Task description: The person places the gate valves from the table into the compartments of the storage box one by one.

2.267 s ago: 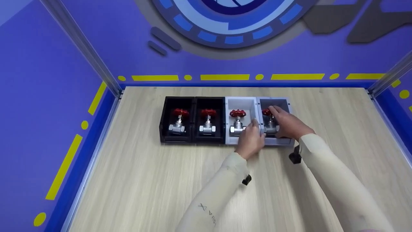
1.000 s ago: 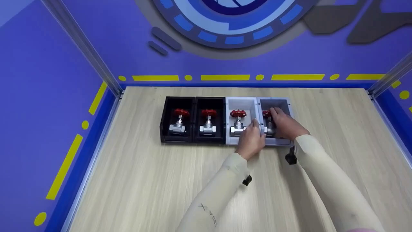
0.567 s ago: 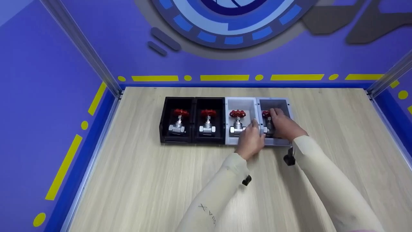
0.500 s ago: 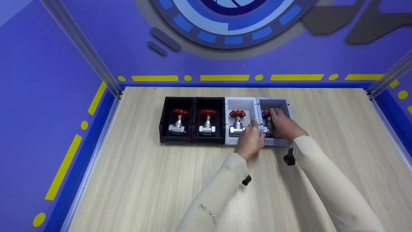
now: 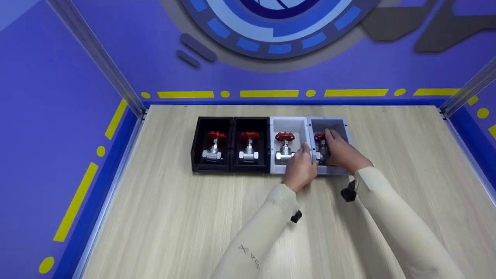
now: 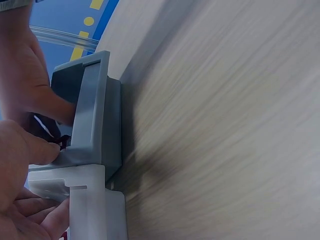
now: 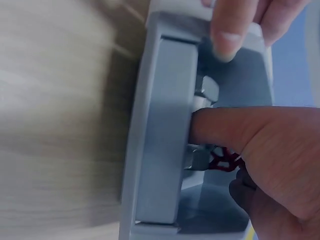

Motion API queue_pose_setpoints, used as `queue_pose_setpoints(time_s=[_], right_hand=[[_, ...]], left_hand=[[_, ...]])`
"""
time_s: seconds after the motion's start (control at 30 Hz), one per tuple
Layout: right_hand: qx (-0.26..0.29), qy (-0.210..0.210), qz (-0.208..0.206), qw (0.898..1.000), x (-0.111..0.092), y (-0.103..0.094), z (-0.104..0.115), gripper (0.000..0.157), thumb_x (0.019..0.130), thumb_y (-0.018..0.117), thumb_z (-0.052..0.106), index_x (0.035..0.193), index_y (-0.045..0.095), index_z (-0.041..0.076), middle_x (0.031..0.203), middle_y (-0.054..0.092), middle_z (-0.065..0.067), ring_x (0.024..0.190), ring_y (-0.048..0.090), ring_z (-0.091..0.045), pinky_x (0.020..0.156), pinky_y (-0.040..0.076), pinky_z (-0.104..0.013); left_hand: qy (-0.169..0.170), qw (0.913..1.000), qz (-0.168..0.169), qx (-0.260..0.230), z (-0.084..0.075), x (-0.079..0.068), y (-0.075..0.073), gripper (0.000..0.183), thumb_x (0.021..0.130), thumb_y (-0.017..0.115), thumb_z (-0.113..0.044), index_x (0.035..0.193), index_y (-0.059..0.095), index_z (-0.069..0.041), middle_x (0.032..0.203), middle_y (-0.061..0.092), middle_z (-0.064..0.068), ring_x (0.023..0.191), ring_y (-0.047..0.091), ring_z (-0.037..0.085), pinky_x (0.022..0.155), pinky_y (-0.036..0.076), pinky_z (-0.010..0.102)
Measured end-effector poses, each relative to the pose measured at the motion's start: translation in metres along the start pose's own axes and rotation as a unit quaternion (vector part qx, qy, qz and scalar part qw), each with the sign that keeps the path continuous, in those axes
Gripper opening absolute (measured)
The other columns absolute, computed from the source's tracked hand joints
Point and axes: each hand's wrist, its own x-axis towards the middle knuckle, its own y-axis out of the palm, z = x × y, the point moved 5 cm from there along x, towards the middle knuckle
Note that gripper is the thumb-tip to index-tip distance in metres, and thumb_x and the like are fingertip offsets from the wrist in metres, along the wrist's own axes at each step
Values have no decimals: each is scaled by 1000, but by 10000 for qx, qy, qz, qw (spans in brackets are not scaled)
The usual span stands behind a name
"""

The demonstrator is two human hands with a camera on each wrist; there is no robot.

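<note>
My right hand reaches into the grey bin and grips the metal valve with a red handwheel lying inside. In the right wrist view its thumb lies across the valve body; the other fingers are partly hidden behind. My left hand pinches the adjoining walls of the grey bin and the white bin, its thumb on the grey side and its fingers inside the white one. A second valve stands in the white bin beside those fingers, handwheel up.
Two black bins continue the row leftward, each with a red-wheeled valve in it. The row stands on a wood-grain table, near the blue back wall. Metal frame posts rise at the corners.
Since the earliest frame, my right hand and the valve in it have shifted slightly left within the grey bin. My left hand keeps its hold on the bin walls.
</note>
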Motion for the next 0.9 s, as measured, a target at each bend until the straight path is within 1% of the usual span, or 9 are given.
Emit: queue_pose_setpoints(time_s=[0.13,0.3,0.57,0.67,0.8,0.9], right_hand=[[162,80,-78,9998,-4,-5,2,94,80,75,4,150,14,-10,152,20,-36,136,35,-50,109,34,-56],[186,131,-132,9997,-12,-6,1,93,82,74,9,151,14,-8,154,18,-34,137,34,-49,109,34,-57],[492,170,-295,9982,-22,-7,-1,91,83,74,16,150,17,-8,153,23,-29,135,38,-46,108,36,-57],[547,99,-413,9976,-26,-9,-1,88,85,73,19,150,20,-8,153,25,-29,134,39,-46,107,37,-57],[674,-19,-582,9960,-30,-12,0,84,85,72,20,148,24,-9,151,27,-29,133,40,-47,107,37,-57],[759,-4,-623,9952,-33,-13,0,83,86,71,21,148,24,-8,152,27,-28,134,38,-46,107,36,-58]], left_hand=[[3,9999,33,-101,0,0,0,72,88,69,-29,144,38,3,123,64,11,94,68,19,84,55,26],[-1,9999,66,-146,0,-1,0,72,88,69,-29,144,38,3,123,64,10,94,68,19,84,55,26],[-86,9998,147,-132,0,-1,0,74,88,68,-30,146,37,3,128,62,11,99,67,20,89,54,26],[-102,9996,173,-185,0,-1,1,74,88,68,-30,146,36,3,129,61,11,100,67,20,89,53,26],[-93,9996,158,-224,-1,-1,1,73,89,68,-30,146,37,2,129,61,11,100,67,20,89,53,26],[-73,9997,99,-216,-1,-1,0,71,89,68,-30,145,38,2,128,62,11,100,67,21,89,53,27]])
